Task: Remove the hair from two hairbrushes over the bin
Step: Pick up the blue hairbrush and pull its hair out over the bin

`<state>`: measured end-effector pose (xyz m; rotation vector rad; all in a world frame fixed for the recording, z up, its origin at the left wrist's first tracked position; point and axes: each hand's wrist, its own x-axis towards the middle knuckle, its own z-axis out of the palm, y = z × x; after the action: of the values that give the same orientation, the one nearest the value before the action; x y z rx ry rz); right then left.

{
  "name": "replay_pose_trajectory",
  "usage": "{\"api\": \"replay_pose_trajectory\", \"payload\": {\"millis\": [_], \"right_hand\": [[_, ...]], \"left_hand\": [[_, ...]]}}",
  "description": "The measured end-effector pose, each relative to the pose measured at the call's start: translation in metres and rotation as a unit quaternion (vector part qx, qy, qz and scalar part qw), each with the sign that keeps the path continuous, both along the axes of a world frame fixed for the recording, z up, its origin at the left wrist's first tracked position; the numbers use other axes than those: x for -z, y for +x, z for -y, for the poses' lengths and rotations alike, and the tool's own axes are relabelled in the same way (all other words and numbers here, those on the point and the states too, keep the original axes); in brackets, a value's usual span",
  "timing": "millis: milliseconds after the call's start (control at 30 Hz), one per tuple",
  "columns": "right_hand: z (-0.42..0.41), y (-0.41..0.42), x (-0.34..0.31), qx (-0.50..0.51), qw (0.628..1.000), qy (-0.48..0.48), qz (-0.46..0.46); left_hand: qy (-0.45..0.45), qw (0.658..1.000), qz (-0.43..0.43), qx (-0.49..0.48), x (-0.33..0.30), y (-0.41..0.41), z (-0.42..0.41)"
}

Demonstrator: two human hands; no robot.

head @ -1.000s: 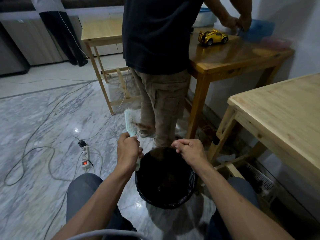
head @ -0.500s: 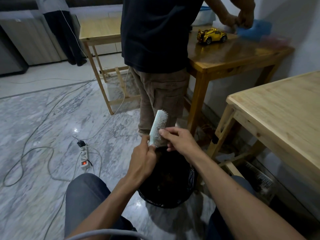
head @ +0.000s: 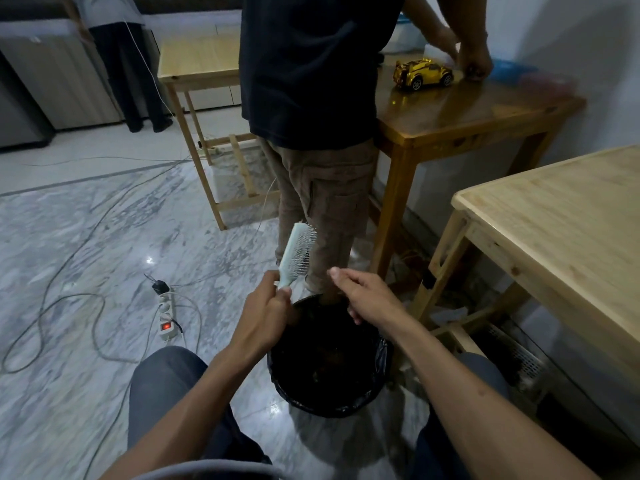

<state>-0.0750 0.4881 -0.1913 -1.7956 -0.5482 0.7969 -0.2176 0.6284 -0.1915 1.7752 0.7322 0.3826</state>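
Hairbrush (head: 297,253): above the bin's far rim, long axis near upright, head tilted up-right, bristles facing right.
Left hand (head: 265,315): grips its handle, which is mostly hidden.
Right hand (head: 363,295): just beside the bristles, fingers loosely bent; any hair pinched is unclear.
Bin (head: 377,393): black-lined, contents too dark to make out.
Writing: none legible.

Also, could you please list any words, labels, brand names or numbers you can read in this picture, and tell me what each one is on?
None: no readable text shows anywhere in this view.
Hairbrush, held in the left hand: no brand or marking visible.
Gold toy car: any markings are too small and blurred to read.
Power strip on the floor: only a lit red switch, no legible lettering.
Black-lined bin: no label visible.
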Motion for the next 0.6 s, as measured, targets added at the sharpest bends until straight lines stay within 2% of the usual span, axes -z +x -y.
{"api": "replay_pose_trajectory", "payload": {"millis": [133,233,400,500,600], "right_hand": [[-0.009,-0.006,-0.003,0.002,0.994,0.071,-0.084],[-0.014,-0.007,-0.003,-0.016,0.985,0.110,-0.131],[-0.017,-0.005,0.003,0.061,0.990,0.108,-0.070],[-0.012,0.006,0.007,0.113,0.983,0.120,-0.076],[-0.005,0.010,0.008,0.107,0.986,0.105,-0.072]], "left_hand": [[0.123,0.991,-0.009,0.049,-0.010,0.000,0.010],[0.160,0.984,-0.011,0.073,-0.014,0.000,0.016],[0.237,0.969,-0.043,0.060,-0.010,0.001,0.010],[0.239,0.967,-0.084,0.010,-0.004,-0.002,-0.001],[0.247,0.963,-0.112,-0.001,0.001,-0.008,-0.007]]}}
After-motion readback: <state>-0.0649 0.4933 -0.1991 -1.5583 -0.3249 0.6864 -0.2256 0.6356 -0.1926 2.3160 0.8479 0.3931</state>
